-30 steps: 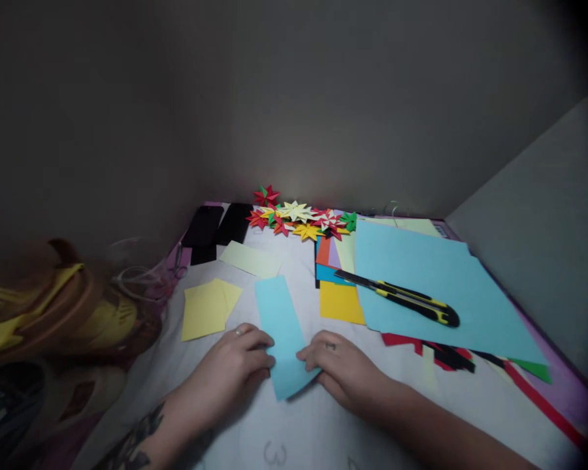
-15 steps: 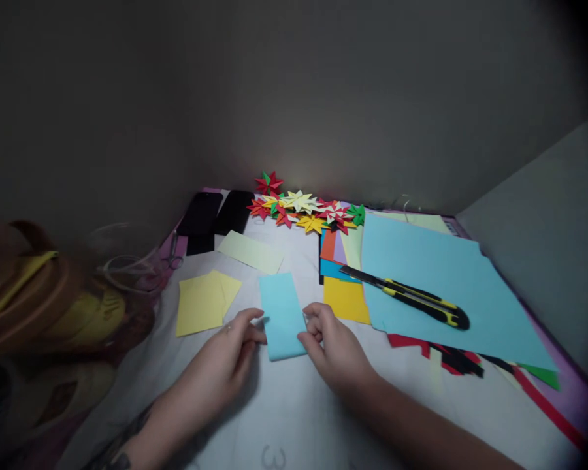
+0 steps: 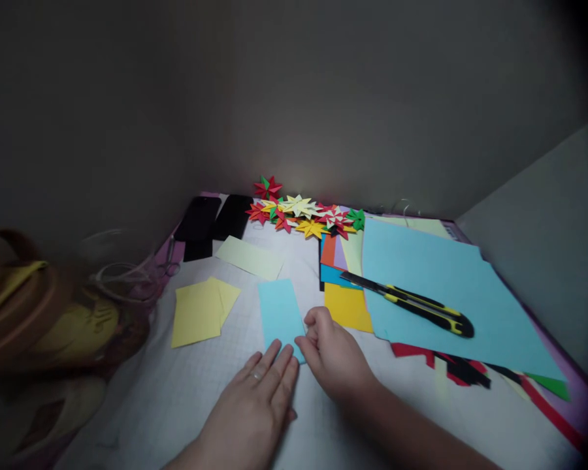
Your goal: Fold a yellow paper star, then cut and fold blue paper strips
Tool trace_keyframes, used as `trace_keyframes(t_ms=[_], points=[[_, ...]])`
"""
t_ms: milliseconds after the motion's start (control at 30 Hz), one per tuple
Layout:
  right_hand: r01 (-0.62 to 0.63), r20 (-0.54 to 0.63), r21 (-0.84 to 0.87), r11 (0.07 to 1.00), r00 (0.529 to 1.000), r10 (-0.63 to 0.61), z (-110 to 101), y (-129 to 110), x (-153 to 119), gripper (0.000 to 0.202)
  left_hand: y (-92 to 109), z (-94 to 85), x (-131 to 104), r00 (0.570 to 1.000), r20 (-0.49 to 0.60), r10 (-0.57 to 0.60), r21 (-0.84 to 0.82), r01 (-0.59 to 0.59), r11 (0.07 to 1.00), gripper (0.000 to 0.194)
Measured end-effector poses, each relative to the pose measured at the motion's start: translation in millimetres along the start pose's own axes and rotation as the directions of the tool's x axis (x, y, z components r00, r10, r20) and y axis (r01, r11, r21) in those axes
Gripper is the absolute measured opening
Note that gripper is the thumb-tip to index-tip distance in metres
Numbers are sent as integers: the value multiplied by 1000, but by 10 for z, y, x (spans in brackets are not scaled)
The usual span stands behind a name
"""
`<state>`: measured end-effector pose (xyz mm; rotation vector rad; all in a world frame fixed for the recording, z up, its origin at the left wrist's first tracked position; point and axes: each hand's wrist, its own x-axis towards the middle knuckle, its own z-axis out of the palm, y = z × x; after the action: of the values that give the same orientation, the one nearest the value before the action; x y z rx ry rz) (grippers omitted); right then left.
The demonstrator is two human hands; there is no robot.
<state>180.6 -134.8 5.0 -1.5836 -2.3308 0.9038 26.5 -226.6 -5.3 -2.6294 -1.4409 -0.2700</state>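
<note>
A light blue paper rectangle (image 3: 280,310) lies on the white sheet (image 3: 176,405) in front of me, its near edge looking folded. My left hand (image 3: 255,398) lies flat with fingers stretched out, the fingertips pressing on the near edge of the paper. At the paper's right edge my right hand (image 3: 330,356) is closed, thumb and curled forefinger pinching the near right corner. Left of the paper are yellow paper squares (image 3: 196,313), overlapping. A pale green paper strip (image 3: 249,256) lies just beyond.
A black and yellow utility knife (image 3: 416,305), blade out, rests on large light blue sheets (image 3: 421,261) at the right. Red and black paper scraps (image 3: 455,369) stick out below. Folded paper stars (image 3: 304,215) line the back. Dark phones (image 3: 198,219) and scissors (image 3: 170,261) lie back left.
My left hand has moved from the paper's left edge to its near edge and flattened out. My right hand stays at the right edge. The view has shifted slightly.
</note>
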Motion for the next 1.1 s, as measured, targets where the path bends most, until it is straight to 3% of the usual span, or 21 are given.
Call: trace_keyframes(t_ms=[333,1100], points=[[-51,-9,61,997,999,52,-11,-11,44,16,-14,35,-53,998,47,-42,-88,46,995,48],[-31,-57,26,999,998,33,-3,-46,51,14,-58,164,-95,999,29,-21,-36,22,999,60]])
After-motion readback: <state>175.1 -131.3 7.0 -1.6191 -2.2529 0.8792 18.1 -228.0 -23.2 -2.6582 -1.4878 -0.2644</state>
